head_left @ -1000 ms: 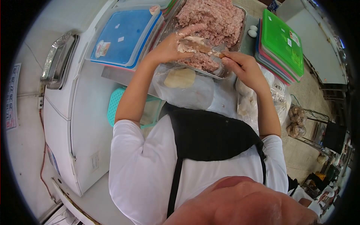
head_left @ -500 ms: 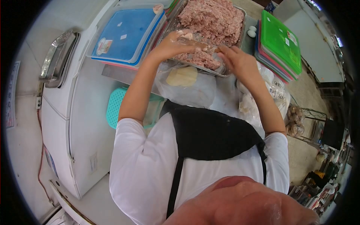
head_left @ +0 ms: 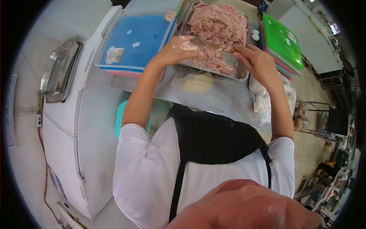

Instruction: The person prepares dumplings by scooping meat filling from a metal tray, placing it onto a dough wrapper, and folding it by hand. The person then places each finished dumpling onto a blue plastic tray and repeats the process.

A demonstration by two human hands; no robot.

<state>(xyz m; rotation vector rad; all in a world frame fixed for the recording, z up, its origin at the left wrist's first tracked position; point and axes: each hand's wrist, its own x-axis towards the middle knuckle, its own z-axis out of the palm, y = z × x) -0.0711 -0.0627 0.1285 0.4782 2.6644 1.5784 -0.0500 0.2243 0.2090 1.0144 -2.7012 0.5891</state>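
In the metal tray (head_left: 241, 74) on the bench (head_left: 240, 103), minced meat (head_left: 219, 24): a big mound toward the far edge, a looser heap along the near edge. Probably heavy as a mass, yet soft, sticky and slick with fat; best scooped from below in small portions, easiest to reach at the mound's near face. Above the looser heap, a brown flat tool (head_left: 209, 44), likely light and stiff, best held by its right end, clear of the meat. Right hand (head_left: 256, 59) with the grip pinched on that end; left hand (head_left: 176, 49) over the tray's left edge, the grip curled around a pale lump (head_left: 188, 46), apparently soft and easily squashed. Nearer the bench's front edge, a pale yellow disc (head_left: 199, 82) on or under a plastic sheet (head_left: 190, 100); just beyond the tray's right edge, two white eggs (head_left: 255, 37), fragile. Compared with half a second ago, a wider gap between the hands, more of the tool bared, tray and disc farther right in view.
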